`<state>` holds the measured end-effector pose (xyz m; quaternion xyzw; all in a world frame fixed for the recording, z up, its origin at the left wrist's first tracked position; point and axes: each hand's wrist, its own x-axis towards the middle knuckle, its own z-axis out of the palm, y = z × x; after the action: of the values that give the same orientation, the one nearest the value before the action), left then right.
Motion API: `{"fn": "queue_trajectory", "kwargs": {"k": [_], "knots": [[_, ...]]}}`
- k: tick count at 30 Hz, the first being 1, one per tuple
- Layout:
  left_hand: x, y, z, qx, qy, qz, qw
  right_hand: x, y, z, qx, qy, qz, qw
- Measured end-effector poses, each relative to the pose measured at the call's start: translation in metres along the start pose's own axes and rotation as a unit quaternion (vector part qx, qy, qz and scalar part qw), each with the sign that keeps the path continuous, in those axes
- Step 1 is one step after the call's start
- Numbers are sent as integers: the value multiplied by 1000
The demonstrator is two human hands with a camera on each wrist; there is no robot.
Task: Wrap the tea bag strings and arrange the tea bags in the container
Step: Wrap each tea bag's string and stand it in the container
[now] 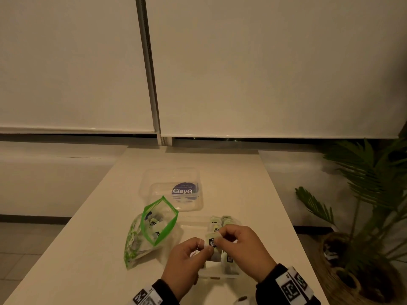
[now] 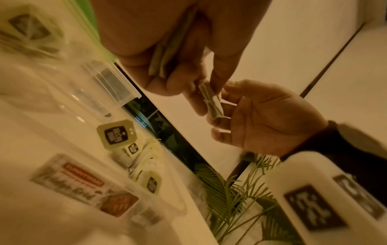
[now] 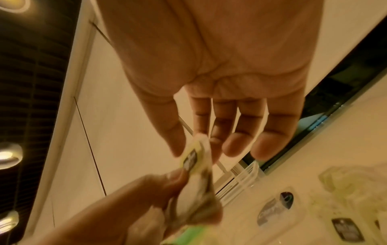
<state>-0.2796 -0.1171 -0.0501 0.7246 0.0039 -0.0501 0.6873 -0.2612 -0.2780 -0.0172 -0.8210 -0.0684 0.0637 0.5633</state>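
Note:
Just above the clear container (image 1: pixel 220 275), both hands hold one tea bag (image 1: pixel 211 241) between them. My left hand (image 1: pixel 191 256) grips its body from the left, and a thin white string (image 1: pixel 199 245) runs over the fingers. My right hand (image 1: pixel 235 242) pinches the top end with thumb and forefinger. In the left wrist view the tea bag (image 2: pixel 211 104) is folded narrow with string wound round it, between the left hand (image 2: pixel 150 46) and right hand (image 2: pixel 266 122). In the right wrist view its tag (image 3: pixel 191 159) sits at the right hand's fingertips (image 3: pixel 178 145). Several wrapped tea bags (image 1: pixel 222 221) stand in the container.
An open green-rimmed zip bag (image 1: pixel 158 225) with more tea bags leans left of the container. The clear lid (image 1: pixel 174 190) with a purple sticker lies farther back. A potted palm (image 1: pixel 363 194) stands off the table's right edge (image 1: pixel 286 216).

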Motion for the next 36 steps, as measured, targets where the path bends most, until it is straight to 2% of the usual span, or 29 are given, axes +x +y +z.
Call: {"fn": "queue_trajectory", "kwargs": {"k": [2, 4, 6, 8, 11, 15, 18, 22, 26, 29, 32, 36], "knots": [[5, -6, 0, 41, -3, 18, 999, 7, 0, -6, -44, -23, -11, 999], [13, -16, -1, 95, 0, 38, 995, 17, 1, -13, -138, -54, -26, 989], [21, -23, 0, 129, 5, 34, 991, 27, 1, -16, -252, -86, -42, 963], [27, -27, 1, 158, 4, 22, 987, 36, 2, -16, -320, -109, -54, 940], [38, -33, 0, 166, 5, -16, 986, 54, 5, -20, -326, -119, -27, 937], [55, -43, -10, 216, 77, -43, 972, 83, 16, -20, -321, -139, 29, 936], [61, -47, -20, 260, 83, -54, 960, 98, 31, -9, -342, -165, 52, 924], [64, -49, -25, 393, 44, -45, 917, 112, 48, 6, -412, -174, 82, 891], [62, -46, -17, 507, -24, 12, 862, 121, 55, 16, -508, -100, 90, 851], [64, -50, -7, 544, -96, 36, 833, 131, 61, 22, -560, -83, 89, 820], [69, -56, 2, 583, -153, 16, 798, 138, 67, 23, -568, -83, 98, 813], [76, -59, 9, 603, -194, -26, 774, 145, 71, 21, -579, -81, 78, 808]]}}
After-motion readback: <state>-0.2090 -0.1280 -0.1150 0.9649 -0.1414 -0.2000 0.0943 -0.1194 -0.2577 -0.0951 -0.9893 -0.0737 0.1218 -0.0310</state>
